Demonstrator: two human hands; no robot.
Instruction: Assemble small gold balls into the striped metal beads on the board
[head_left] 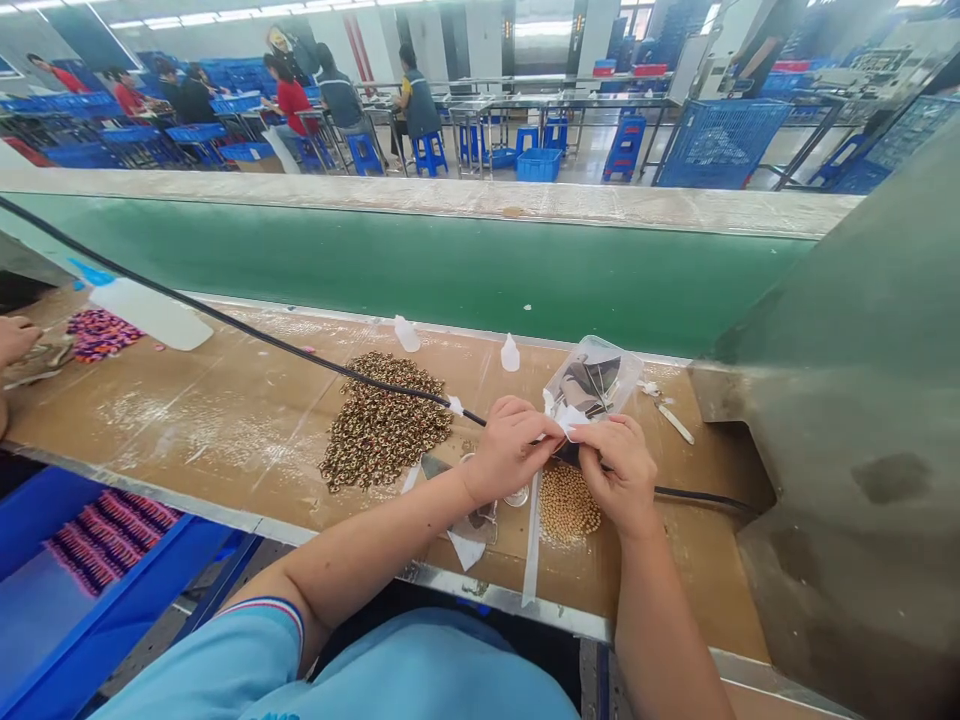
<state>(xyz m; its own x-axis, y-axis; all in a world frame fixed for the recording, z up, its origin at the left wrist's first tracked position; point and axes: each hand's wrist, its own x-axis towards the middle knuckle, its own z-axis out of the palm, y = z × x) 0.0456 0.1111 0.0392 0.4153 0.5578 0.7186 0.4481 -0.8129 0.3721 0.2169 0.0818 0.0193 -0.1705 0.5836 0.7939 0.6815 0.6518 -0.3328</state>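
My left hand (pixel 517 445) and my right hand (pixel 619 465) meet over the cardboard-covered bench, fingertips pinched. Between them is a thin white piece (pixel 574 418), like tape or paper; its exact kind does not show. A black cable (pixel 255 343) runs under or through my hands and out to the right; whether my fingers also grip it is hidden. Below my right hand lies a heap of small tan beads (pixel 568 503). Left of my left hand spreads a larger pile of dark-and-cream ring-like pieces (pixel 386 425). Just behind my hands stands a clear plastic box (pixel 624 372) with dark fabric-like pieces inside.
Small white bottles (pixel 406 334) stand along the green conveyor belt (pixel 420 260). A white-handled knife (pixel 675 423) lies right. A large squeeze bottle (pixel 154 312) lies left, near another person's hand (pixel 16 338). A grey metal housing (pixel 855 470) bounds the right. A blue bin (pixel 142 640) sits below.
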